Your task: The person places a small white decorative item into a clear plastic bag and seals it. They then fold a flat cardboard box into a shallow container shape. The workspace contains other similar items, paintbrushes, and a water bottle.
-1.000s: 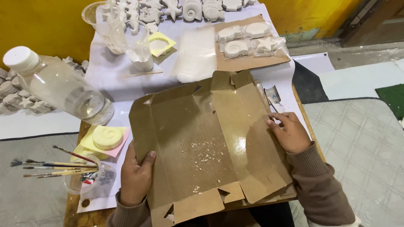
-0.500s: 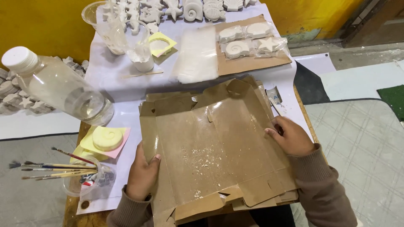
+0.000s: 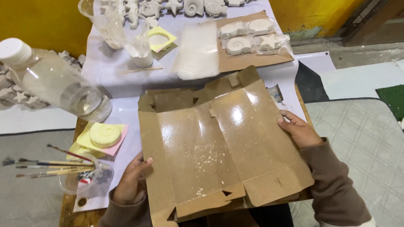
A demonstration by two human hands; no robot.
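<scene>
- Left hand (image 3: 130, 183): fingers curled at the left edge of an unfolded cardboard box blank (image 3: 219, 143), thumb lying on its top face, gripping the sheet.
- Right hand (image 3: 298, 129): fingers bent over the right edge, fingertips on the glossy face, pinching the same sheet.
- Between both hands, held flat over the table: brown, creased board with cut flaps and tabs, shiny with glare, speckled with white crumbs near the middle.
- Just left of the left hand: thin paintbrushes (image 3: 46, 166) resting across a clear plastic cup (image 3: 80, 180).
- Beyond those: pale yellow spiral cast (image 3: 104, 134) on yellow and pink foam squares.
- Further left: clear plastic bottle (image 3: 54, 82), white cap, lying tilted.
- Far side: white shell and star casts (image 3: 250, 35) wrapped in clear film on cardboard.
</scene>
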